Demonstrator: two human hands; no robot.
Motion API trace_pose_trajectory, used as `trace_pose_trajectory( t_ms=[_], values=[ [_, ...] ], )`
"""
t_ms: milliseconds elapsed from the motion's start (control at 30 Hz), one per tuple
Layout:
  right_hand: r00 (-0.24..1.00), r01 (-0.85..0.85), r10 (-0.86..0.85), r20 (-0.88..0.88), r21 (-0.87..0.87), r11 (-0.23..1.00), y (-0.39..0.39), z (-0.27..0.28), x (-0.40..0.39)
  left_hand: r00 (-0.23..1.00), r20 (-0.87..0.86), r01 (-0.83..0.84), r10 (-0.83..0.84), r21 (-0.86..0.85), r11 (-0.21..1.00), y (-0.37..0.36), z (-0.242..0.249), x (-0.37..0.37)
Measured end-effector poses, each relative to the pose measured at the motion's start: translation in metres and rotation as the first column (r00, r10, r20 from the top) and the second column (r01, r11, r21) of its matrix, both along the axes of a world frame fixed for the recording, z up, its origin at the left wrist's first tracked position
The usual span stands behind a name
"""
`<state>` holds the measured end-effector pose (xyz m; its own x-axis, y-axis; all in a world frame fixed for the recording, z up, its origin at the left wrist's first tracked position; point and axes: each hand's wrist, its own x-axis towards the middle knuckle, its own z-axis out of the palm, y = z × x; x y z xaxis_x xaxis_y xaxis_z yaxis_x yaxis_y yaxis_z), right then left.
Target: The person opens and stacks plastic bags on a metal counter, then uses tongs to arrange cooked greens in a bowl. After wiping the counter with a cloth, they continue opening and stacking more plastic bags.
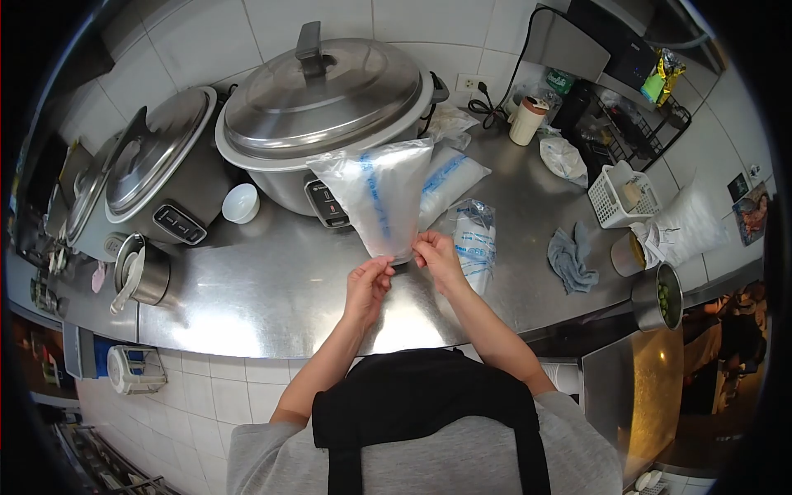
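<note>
A clear plastic bag [379,194] with blue print stands spread out above the steel counter, in front of the large rice cooker. My left hand [369,285] pinches its lower left corner, fingers closed. At the lower right corner, my right hand [439,260] has its fingertips closed on the same bag. Behind it to the right lies another blue-printed plastic pack [452,177]. A further blue-printed pack [476,239] rests on the counter just right of my right hand.
Rice cookers [322,107] line the back and left of the steel counter [247,289]. A white bowl [241,204] and a metal pot [148,272] sit at the left. Rightward are a blue-grey cloth [572,258], a white basket [624,195] and a pot with green pieces [657,299].
</note>
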<state>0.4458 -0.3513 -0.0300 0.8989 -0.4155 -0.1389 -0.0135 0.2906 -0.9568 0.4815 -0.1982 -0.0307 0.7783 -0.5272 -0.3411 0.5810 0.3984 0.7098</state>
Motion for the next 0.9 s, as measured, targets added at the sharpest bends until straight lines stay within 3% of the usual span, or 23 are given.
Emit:
trace_pose_trajectory(
  t_ms=[133,200,233,300,400,500,600,733,800,867,900],
  values=[
    [0.999,0.008,-0.009,-0.039,-0.036,0.999,0.002,0.001,-0.004,0.995,-0.088,0.040,-0.049,-0.100,0.994,-0.004,-0.002,-0.006],
    [0.999,-0.004,0.002,-0.041,-0.042,0.999,0.002,0.002,-0.004,0.972,-0.135,0.135,-0.191,-0.341,0.930,-0.002,-0.012,-0.005],
    [0.999,-0.019,0.016,-0.045,-0.060,0.998,0.000,0.002,-0.004,0.973,-0.136,0.129,-0.184,-0.340,0.931,-0.002,-0.016,-0.004],
    [0.998,-0.033,0.029,-0.048,-0.078,0.996,0.001,0.002,-0.002,0.934,-0.232,0.105,-0.273,-0.552,0.827,-0.004,-0.019,-0.002],
    [0.999,-0.017,0.015,-0.035,-0.062,0.998,0.004,-0.004,0.000,0.894,-0.327,0.002,-0.307,-0.681,0.732,-0.004,-0.014,0.000],
    [1.000,-0.003,0.003,-0.011,-0.020,1.000,0.010,-0.008,0.002,0.899,-0.311,-0.020,-0.309,-0.733,0.680,-0.001,-0.018,0.003],
    [1.000,0.024,-0.024,-0.010,-0.046,0.999,0.011,-0.009,0.004,0.927,-0.209,0.046,-0.310,-0.759,0.649,0.000,-0.035,0.011],
    [1.000,0.000,-0.001,-0.011,-0.111,0.994,0.007,-0.019,0.007,0.937,-0.224,0.018,-0.266,-0.732,0.681,-0.001,-0.060,0.016],
    [1.000,0.023,-0.023,-0.003,-0.109,0.994,0.003,-0.020,0.008,0.891,-0.418,-0.169,-0.179,-0.670,0.722,0.005,-0.070,0.023],
    [0.996,0.082,-0.089,-0.011,-0.277,0.957,-0.010,-0.016,0.008,0.937,-0.338,-0.211,0.090,-0.341,0.916,0.032,-0.068,0.033],
    [0.994,0.104,-0.112,-0.011,-0.275,0.956,-0.013,-0.013,0.006,0.971,-0.209,-0.166,0.112,-0.261,0.951,0.039,-0.048,0.029]
  ],
)
